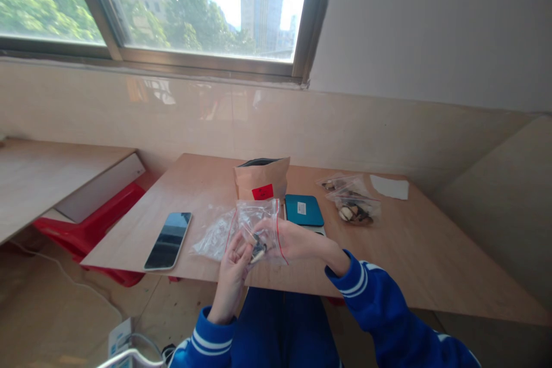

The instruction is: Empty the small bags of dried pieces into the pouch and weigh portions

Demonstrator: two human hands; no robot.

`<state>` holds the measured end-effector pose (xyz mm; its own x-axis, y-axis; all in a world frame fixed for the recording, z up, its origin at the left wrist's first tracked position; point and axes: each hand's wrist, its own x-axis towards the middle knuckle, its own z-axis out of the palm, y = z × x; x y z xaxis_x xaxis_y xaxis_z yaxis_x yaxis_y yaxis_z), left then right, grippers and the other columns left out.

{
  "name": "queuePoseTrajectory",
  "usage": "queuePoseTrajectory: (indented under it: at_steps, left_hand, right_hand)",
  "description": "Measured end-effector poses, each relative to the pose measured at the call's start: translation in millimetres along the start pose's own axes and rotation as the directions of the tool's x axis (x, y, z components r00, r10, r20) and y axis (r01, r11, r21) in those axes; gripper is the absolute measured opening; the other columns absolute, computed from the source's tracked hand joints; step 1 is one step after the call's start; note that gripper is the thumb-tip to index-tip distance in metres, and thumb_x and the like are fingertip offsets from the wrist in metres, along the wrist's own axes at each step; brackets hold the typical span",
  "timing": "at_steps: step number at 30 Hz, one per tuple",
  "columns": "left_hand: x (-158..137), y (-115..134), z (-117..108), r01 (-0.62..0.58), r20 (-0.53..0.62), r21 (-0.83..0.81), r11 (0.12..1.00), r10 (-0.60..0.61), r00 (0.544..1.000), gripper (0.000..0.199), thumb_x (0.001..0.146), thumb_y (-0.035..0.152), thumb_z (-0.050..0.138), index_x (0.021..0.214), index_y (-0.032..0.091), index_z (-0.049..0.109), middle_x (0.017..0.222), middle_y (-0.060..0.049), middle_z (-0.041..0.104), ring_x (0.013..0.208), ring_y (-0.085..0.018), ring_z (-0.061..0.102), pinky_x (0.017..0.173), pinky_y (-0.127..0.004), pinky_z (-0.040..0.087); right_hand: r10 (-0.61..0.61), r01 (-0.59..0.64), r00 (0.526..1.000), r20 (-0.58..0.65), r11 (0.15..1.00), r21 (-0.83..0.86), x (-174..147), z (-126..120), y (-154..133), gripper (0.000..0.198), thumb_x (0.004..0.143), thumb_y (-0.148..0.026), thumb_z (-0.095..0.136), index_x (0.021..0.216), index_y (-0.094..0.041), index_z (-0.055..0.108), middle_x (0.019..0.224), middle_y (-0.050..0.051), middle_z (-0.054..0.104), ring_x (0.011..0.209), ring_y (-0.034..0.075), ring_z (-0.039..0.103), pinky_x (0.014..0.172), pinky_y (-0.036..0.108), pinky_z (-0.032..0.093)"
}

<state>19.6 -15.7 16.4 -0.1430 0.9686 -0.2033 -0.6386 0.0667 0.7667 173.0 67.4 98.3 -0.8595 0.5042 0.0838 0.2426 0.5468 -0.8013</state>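
Note:
My left hand [236, 254] is closed on the lower left side of a clear zip bag [259, 210] with red seal lines. My right hand [290, 237] reaches into that bag through its opening on the right. Its fingers are bent and blurred by the plastic. Small dark and pale dried pieces [257, 247] show at its fingertips, close to my left thumb. Left of the held bag lies a heap of clear plastic bags [213, 236] on the table.
Behind the hands stands an open brown paper pouch [259, 178] with a red label. A teal-topped scale [305, 210] sits beside it. Filled zip bags [354, 207] and white paper [390, 187] lie right. A phone [168, 241] rests near the table's [414, 264] left edge.

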Motion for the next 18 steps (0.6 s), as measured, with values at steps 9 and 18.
queuePoseTrajectory:
  at_steps: [9, 18]
  left_hand:
    - [-3.2, 5.8, 2.1, 0.012, 0.040, -0.013, 1.000, -0.011, 0.999, 0.074, 0.070, 0.035, 0.080, 0.135, 0.017, 0.050, 0.111, -0.015, 0.072, 0.103, -0.028, 0.069, 0.096, -0.046, 0.052]
    - [-2.7, 12.1, -1.0, -0.005, 0.012, -0.037, 0.999, 0.005, 1.000, 0.059, 0.072, 0.035, 0.077, 0.126, 0.019, 0.060, 0.125, -0.014, 0.066, 0.116, -0.029, 0.062, 0.099, -0.041, 0.051]
  right_hand:
    - [0.042, -0.045, 0.999, 0.018, 0.987, 0.153, -2.7, -0.7, 14.1, 0.044, 0.074, -0.021, 0.075, 0.115, -0.017, 0.059, 0.098, 0.003, 0.068, 0.087, 0.017, 0.065, 0.082, 0.030, 0.052]
    - [0.104, -0.046, 0.979, -0.176, 0.952, 0.304, -10.9, -14.2, 27.6, 0.037, 0.072, -0.028, 0.077, 0.104, -0.016, 0.062, 0.102, 0.004, 0.066, 0.094, 0.018, 0.063, 0.089, 0.033, 0.051]
